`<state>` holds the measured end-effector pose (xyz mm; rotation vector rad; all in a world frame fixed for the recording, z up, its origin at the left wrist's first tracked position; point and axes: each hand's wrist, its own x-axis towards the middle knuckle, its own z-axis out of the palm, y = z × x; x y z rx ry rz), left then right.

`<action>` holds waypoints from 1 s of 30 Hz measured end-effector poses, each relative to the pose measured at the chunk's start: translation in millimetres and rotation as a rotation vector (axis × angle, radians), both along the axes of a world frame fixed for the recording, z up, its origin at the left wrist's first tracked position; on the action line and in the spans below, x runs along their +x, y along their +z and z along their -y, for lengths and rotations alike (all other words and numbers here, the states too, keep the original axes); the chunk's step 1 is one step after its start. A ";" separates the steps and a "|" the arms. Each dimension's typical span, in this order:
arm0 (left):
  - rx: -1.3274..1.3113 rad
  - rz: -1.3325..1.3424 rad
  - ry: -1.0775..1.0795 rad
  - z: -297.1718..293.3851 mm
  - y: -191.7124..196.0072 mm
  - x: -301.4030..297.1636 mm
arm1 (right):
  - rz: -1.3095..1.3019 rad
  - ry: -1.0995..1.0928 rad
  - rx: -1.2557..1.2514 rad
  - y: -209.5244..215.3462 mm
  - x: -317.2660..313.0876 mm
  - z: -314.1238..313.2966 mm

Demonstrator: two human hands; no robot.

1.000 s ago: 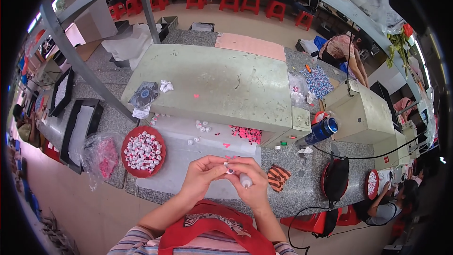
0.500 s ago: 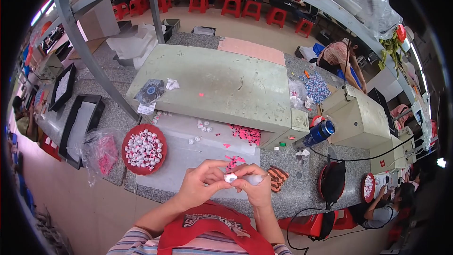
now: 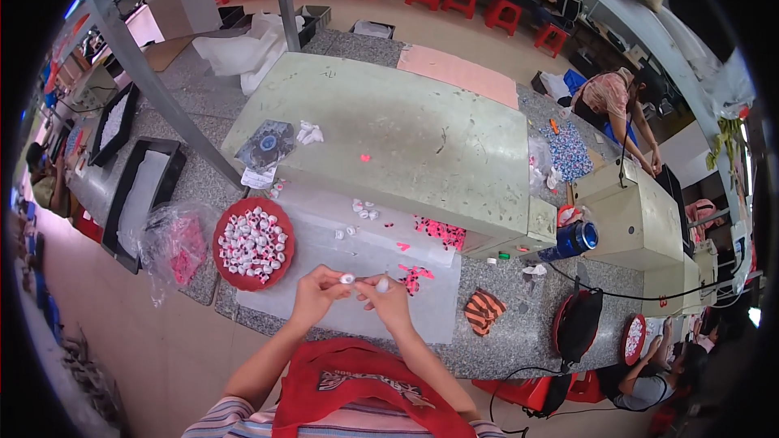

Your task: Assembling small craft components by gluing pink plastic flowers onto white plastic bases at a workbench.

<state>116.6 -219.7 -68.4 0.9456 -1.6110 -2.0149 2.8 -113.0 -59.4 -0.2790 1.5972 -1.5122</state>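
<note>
My left hand is closed, pinching a small round white piece between thumb and fingertips. Just to its right, my right hand is closed around a small translucent white object, whose exact kind I cannot make out. The fingertips of both hands are close together above a white paper sheet. A loose heap of pink and dark small pieces lies on the sheet beyond my right hand. To the left stands a red scalloped bowl full of white pieces with pink and dark marks.
A long pale green metal housing stands behind the sheet. A striped cloth and a blue bottle are to the right. On the left are a plastic bag of pink pieces and a black tray. Co-workers sit farther off.
Both hands have moved left and slightly farther from me, still holding their things, and have drawn a little apart. The pink heap beyond them shows more fully. The whole view has shifted.
</note>
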 end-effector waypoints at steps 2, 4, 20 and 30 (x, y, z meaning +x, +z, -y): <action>-0.247 0.147 0.163 37.4 -39.8 18.0 | -0.004 0.022 0.057 -19.0 -0.3 7.4; -0.457 0.365 0.322 75.1 -55.0 33.5 | -0.007 0.048 0.117 -31.8 -4.2 9.0; -0.922 0.640 -0.005 62.6 -108.3 -108.7 | -0.172 -0.250 -0.022 4.5 -51.2 -47.8; 0.146 -0.511 -0.220 -31.2 152.4 -55.4 | -0.257 -0.306 -0.408 155.0 -16.1 -72.3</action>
